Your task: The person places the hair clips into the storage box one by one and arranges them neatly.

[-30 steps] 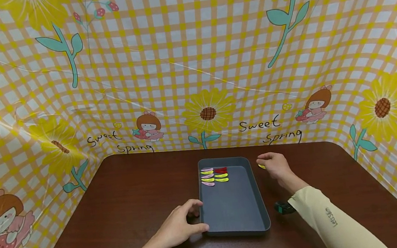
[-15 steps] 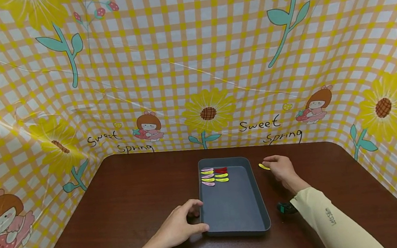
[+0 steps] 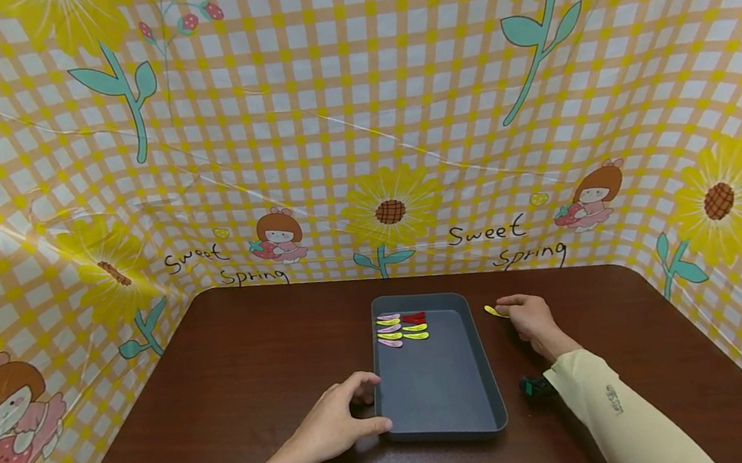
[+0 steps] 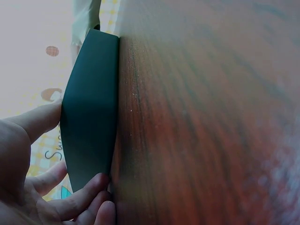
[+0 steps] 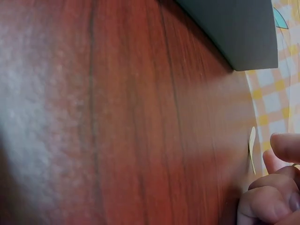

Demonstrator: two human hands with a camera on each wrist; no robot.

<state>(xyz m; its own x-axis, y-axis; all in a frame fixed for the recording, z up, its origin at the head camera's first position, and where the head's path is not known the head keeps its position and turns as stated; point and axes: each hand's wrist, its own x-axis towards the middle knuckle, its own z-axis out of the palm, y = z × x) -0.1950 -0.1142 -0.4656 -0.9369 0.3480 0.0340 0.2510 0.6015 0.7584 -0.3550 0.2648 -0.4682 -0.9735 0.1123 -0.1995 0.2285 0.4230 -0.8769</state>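
My left hand holds the left side of a dark grey baking tray, with thumb and index fingertip at the rim. In the left wrist view other fingers lie bent against the outer wall. Inside the tray, pink hair clips, yellow hair clips and a red one lie in two columns. Right of the tray, my right hand hovers close by another yellow hair clip. The right wrist view shows this clip a little apart from the loosely bent fingers.
Brown wood-grain table surrounds the tray. A yellow checked sheet with sunflowers rises at the back and sides. A small black and green object sits by the right sleeve.
My right hand has drawn slightly back to the right, and more of the yellow hair clip shows beside its fingertips. My left hand and the tray have stayed put.
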